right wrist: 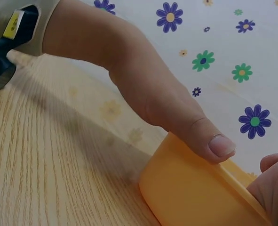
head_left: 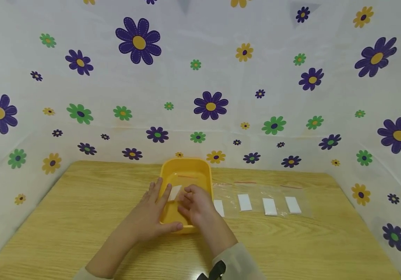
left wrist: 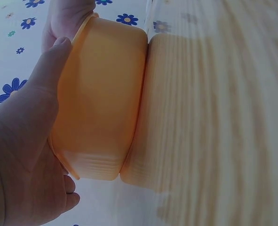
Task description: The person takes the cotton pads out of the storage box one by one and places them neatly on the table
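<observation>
A yellow plastic bin stands on the wooden table. In it lies a clear zip bag with a red strip and a white rectangular piece. My left hand rests on the bin with fingers spread over its left side, fingertips near the white piece. Its thumb lies on the near rim. Inside the bin is my right hand, fingers bent beside the bag. Whether they pinch it is hidden. In the left wrist view, the left hand lies along the bin's rim.
To the bin's right, several clear zip bags, each with a white piece, lie in a row on the table. A flowered cloth hangs behind and at both sides. A dark strap device sits on the left wrist.
</observation>
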Motion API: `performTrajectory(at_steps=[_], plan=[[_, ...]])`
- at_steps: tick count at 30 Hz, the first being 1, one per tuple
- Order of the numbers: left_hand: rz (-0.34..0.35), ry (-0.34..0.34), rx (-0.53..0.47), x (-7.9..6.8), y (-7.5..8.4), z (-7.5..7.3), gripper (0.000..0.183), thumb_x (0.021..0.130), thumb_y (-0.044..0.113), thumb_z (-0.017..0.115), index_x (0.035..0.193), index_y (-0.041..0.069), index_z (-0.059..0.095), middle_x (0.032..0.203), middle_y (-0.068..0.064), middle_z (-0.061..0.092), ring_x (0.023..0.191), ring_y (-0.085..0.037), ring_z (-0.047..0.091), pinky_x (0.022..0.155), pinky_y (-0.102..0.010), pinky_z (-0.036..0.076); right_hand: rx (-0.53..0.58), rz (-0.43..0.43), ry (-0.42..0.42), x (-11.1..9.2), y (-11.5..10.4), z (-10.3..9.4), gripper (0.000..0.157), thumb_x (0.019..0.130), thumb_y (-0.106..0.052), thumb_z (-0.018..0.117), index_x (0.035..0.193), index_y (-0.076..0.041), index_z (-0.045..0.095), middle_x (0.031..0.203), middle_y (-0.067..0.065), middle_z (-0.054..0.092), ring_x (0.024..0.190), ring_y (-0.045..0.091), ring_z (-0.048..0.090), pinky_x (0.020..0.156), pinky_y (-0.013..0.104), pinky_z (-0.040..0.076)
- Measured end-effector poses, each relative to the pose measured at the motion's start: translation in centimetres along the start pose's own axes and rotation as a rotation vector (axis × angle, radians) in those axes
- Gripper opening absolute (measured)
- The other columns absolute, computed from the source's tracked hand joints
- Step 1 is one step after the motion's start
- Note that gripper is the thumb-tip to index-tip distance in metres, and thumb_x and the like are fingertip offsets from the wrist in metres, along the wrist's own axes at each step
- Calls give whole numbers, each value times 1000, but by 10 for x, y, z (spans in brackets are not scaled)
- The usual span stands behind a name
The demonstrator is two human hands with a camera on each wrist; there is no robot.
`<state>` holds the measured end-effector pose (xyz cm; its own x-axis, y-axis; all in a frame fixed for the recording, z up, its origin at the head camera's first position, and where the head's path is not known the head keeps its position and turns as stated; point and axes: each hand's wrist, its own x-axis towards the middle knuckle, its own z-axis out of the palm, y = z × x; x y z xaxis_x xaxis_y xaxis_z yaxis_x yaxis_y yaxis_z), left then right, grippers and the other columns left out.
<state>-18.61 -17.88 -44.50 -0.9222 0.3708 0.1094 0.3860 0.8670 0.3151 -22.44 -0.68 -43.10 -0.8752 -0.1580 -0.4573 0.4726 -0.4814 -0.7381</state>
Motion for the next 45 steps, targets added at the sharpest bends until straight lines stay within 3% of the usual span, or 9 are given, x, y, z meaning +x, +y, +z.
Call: performTrajectory(at_steps=[3, 6, 10, 14, 20, 27, 34, 39, 45], plan=[[0, -1, -2, 0, 0, -1, 114, 80, 82, 55, 160, 9, 19, 166, -23, -1, 150, -49, 7, 117, -62, 24, -14, 15, 2, 4, 1, 2, 40, 92, -15, 62, 128, -3, 53, 109, 6, 58, 94, 18, 57, 94, 42, 48], [-1, -3, -5, 0, -1, -1, 114, 80, 82, 54, 160, 9, 19, 166, -23, -1, 150, -49, 7, 117, -62, 23, -29, -26, -2, 7, 3, 3, 54, 94, -11, 63, 144, -4, 44, 99, 3, 55, 80, 12, 52, 82, 32, 50], [-1, 2, -7, 0, -2, 0, 114, 79, 82, 55, 160, 9, 20, 166, -24, 1, 149, -50, 8, 116, -63, 24, -49, -91, 19, 9, 5, 4, 72, 95, -4, 64, 156, -2, 26, 103, 5, 50, 69, 8, 46, 70, 24, 51], [-3, 10, -3, 1, -2, 1, 114, 79, 83, 55, 160, 10, 21, 166, -24, 1, 149, -50, 8, 116, -63, 25, -84, -140, 67, 9, 5, 5, 62, 94, -1, 64, 150, 2, 36, 105, 7, 50, 72, 11, 48, 75, 27, 51], [-4, 7, -6, 0, -2, 2, 113, 79, 80, 57, 160, 10, 21, 166, -24, 1, 150, -49, 7, 117, -62, 24, -86, -160, 99, 9, 7, 5, 53, 94, 0, 64, 143, 2, 45, 113, 11, 53, 90, 19, 56, 91, 34, 54], [-8, 8, -8, 1, -3, 3, 114, 79, 80, 58, 160, 10, 20, 166, -23, -1, 150, -49, 5, 117, -63, 23, -83, -137, 79, 9, 6, 6, 59, 91, 4, 61, 147, -1, 41, 107, 15, 61, 84, 18, 60, 78, 26, 58], [-6, 7, 5, 2, -4, 2, 114, 79, 81, 57, 160, 11, 20, 166, -23, -2, 150, -49, 6, 118, -61, 22, -112, -104, 70, 9, 6, 8, 62, 93, 1, 65, 148, -4, 39, 99, 9, 56, 77, 15, 56, 70, 25, 58], [-4, 2, 1, 1, -4, 2, 113, 80, 80, 57, 160, 10, 19, 166, -23, -2, 150, -49, 6, 118, -61, 22, -112, -75, 85, 12, 8, 9, 67, 89, 8, 62, 149, -8, 37, 97, 10, 56, 70, 15, 57, 65, 25, 58], [-7, 5, 4, 0, -2, 1, 113, 80, 80, 56, 160, 9, 20, 166, -23, -1, 150, -49, 7, 118, -61, 22, -136, -108, 57, 10, 8, 9, 63, 85, 13, 58, 143, -8, 47, 88, 8, 57, 65, 14, 57, 62, 23, 57]])
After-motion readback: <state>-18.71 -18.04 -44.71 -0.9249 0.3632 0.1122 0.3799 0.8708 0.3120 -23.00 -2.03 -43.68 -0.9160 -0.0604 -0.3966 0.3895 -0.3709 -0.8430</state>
